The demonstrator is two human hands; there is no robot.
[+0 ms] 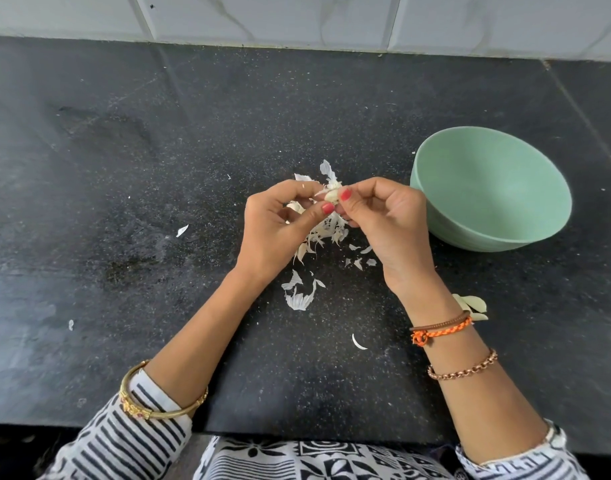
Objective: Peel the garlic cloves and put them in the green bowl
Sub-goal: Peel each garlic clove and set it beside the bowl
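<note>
Over the middle of the black counter, my left hand [276,226] and my right hand [383,220] together pinch one garlic cloves piece [331,195], a pale clove with papery skin sticking up from it. Both thumbs press on it. Another clove [295,206] shows inside my left palm. The green bowl [498,174] stands to the right of my right hand, and its visible inside looks empty. A few peeled cloves [472,306] lie on the counter beside my right wrist, partly hidden by it.
White skin scraps [299,296] are scattered on the black counter [124,202] under and below my hands. A tiled wall [297,19] runs along the back. The counter's front edge lies close to my body.
</note>
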